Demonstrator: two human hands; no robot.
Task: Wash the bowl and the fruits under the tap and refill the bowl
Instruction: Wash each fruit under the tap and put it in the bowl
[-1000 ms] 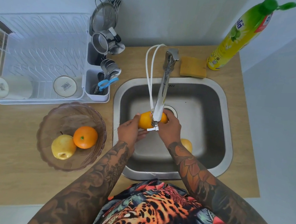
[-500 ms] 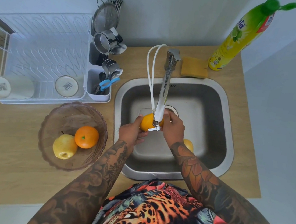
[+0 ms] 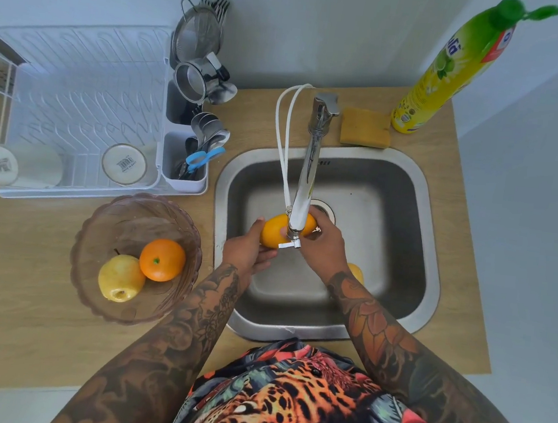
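Bright fruit against pale wood and steel

Orange mango-like fruit [image 3: 277, 229], orange orange [image 3: 161, 259] and yellow pear [image 3: 121, 278] in a smoky pink-brown bowl [image 3: 95, 243]; yellow-green bottle [image 3: 451, 64], mustard sponge [image 3: 365, 128], leopard-print shirt [image 3: 285, 401] (leaves too), blue-handled scissors [image 3: 204, 158].

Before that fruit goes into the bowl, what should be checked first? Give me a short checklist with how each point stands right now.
1. Fruit held firmly: ok. The left hand and right hand both grip the orange-yellow fruit.
2. Fruit under the tap spout: ok.
3. Water running: cannot tell, no stream shows.
4. Room in the bowl: ok. It holds only a pear and an orange.
5. Path to the bowl clear: ok, it sits on the counter beside the sink.
6. All fruit washed: not ok. Another yellow fruit lies in the sink behind the right wrist.
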